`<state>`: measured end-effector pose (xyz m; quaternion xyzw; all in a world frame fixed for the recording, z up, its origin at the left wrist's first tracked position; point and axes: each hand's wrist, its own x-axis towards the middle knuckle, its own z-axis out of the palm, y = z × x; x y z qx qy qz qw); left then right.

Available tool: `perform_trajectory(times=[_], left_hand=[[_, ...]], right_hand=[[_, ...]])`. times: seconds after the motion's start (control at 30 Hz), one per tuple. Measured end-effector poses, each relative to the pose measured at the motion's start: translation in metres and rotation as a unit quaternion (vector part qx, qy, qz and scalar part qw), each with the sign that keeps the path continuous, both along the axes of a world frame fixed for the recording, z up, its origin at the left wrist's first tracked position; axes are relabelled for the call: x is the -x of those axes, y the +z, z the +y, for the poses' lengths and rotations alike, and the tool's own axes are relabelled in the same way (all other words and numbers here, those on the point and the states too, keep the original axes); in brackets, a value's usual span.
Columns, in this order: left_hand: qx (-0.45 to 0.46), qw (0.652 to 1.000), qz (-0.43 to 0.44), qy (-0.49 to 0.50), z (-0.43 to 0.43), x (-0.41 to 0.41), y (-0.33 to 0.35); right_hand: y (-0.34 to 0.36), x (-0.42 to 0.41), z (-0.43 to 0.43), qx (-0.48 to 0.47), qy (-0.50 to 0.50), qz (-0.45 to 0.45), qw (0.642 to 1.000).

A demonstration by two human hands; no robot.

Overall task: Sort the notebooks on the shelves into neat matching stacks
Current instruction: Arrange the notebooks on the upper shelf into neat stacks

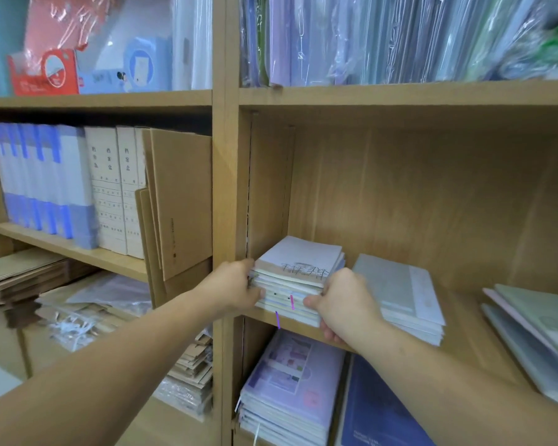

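Note:
A stack of small notebooks (298, 268) lies at the left end of the middle right shelf (464, 333), its top cover white with dark script. My left hand (236, 286) grips the stack's left side. My right hand (343, 304) grips its right front corner, fingers curled around the lower books. Coloured ribbon markers hang from the stack's front. A second stack of grey-green notebooks (403, 294) lies just to the right, touching my right hand. A third stack of pale green notebooks (535, 329) sits at the far right.
Below are purple notebooks (290, 381) and a dark blue book (377, 410). Plastic-wrapped folders (400, 40) fill the top shelf. The left bay holds blue binders (42, 185), beige file boxes (116, 188) and cardboard sheets (178, 201). The wooden divider (226, 188) stands left of the stack.

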<state>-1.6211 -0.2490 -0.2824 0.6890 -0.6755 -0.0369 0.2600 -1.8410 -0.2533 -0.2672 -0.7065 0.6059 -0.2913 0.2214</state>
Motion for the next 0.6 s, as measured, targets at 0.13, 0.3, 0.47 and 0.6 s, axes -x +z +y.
perform_trajectory(times=[0.13,0.3,0.47,0.6], left_hand=[[-0.017,0.987,0.157,-0.004,0.001,-0.003,-0.004],[0.004,0.955,0.296,-0.011,0.001,0.000,-0.004],[0.044,0.956,0.291,0.015,-0.007,0.000,-0.006],[0.019,0.945,0.327,-0.021,-0.005,-0.003,-0.009]], right_hand=[[-0.006,0.003,0.002,-0.037,0.012,-0.102,0.994],[-0.008,-0.001,0.002,-0.046,0.009,-0.169,0.985],[-0.020,-0.009,-0.008,-0.010,-0.014,-0.150,0.988],[-0.024,-0.012,-0.009,0.010,-0.029,-0.184,0.982]])
